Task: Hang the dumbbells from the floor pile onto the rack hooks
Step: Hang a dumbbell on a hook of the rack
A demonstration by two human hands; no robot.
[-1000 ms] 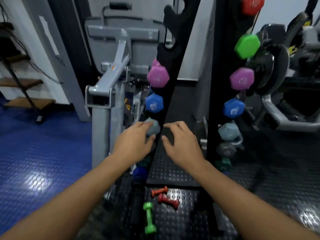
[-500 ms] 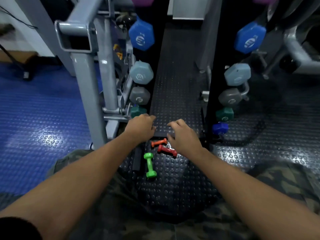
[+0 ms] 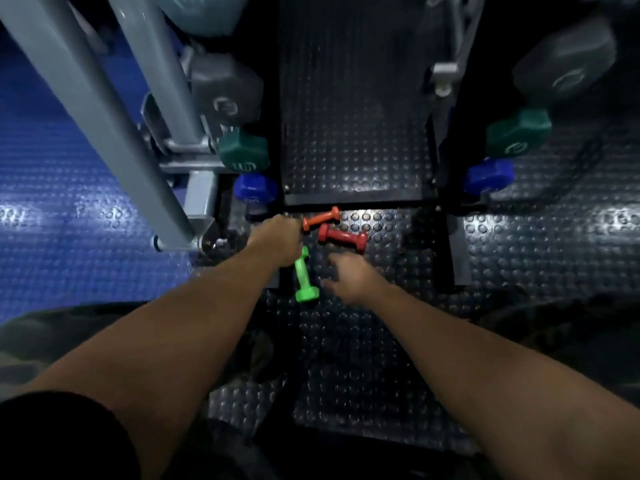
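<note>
1. Left hand (image 3: 277, 242): fingers curled over the near end of the orange dumbbell (image 3: 320, 218) and the far end of the green dumbbell (image 3: 304, 277); whether either is actually gripped cannot be told, the fingertips being hidden.
2. Right hand (image 3: 349, 277): fingers loosely spread, nothing held, poised just beside the green dumbbell and near the red dumbbell (image 3: 343, 238).
3. Pile: three small dumbbells are laid on the studded floor mat (image 3: 363, 341), close against the front edge of the rack base plate (image 3: 353, 133); orange and red lie touching or nearly so.
4. Risk, judged: a partial grasp of one head may let a dumbbell roll or be dropped.
5. Risk, judged: neighbours may be knocked, the pile being crowded.
6. Rack (image 3: 446, 98): already-hung dumbbells flank both sides; knuckles may be struck on lifting.
</note>
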